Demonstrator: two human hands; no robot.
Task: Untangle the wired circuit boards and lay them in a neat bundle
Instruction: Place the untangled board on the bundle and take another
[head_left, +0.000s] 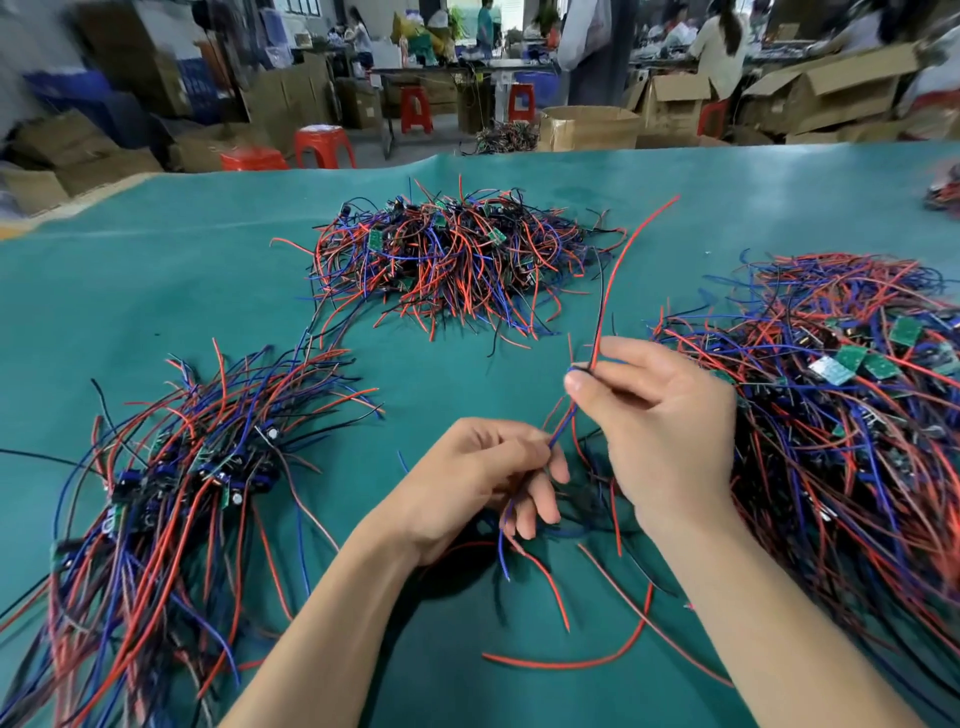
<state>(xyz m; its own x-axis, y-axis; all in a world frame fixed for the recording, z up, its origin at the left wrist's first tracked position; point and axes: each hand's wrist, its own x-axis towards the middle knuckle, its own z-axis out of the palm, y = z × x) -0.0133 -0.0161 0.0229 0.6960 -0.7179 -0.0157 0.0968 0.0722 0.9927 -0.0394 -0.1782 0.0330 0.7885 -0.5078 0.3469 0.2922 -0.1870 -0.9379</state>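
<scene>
- While wires cover much of it, the green worktop (182, 291) carries three heaps: a tangled pile (447, 260) at the far middle, a bigger heap (841, 415) on the right, and a combed bundle (171, 483) of boards and wires on the left.
- Beyond the worktop, an open cardboard box (589, 127) stands on the floor; its contents cannot be seen.
- Right hand (660, 431) pinches a red wire (618, 270) between thumb and fingers.
- Left hand (483, 478) curls its fingers round a blue wire (556, 441) near the middle.
</scene>
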